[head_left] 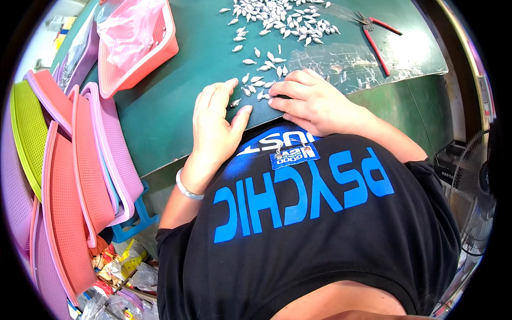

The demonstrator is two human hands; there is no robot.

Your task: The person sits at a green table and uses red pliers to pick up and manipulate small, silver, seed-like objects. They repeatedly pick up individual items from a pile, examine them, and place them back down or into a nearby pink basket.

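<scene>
On the green table (176, 106), small silver pieces (258, 82) lie just ahead of both hands, nearer the right hand (312, 101), whose curled fingers rest among them, while the left hand (216, 120) lies flat and spread beside one.

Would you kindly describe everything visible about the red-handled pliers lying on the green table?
The red-handled pliers lie flat on the far right of the green table, on a clear, scuffed plastic sheet. They have a small dark metal head and two long thin red handles, spread apart in a V, one much longer toward the table's near edge. Nothing touches them; both hands are well away, and the pile of small silvery pieces lies just to their left.
</scene>
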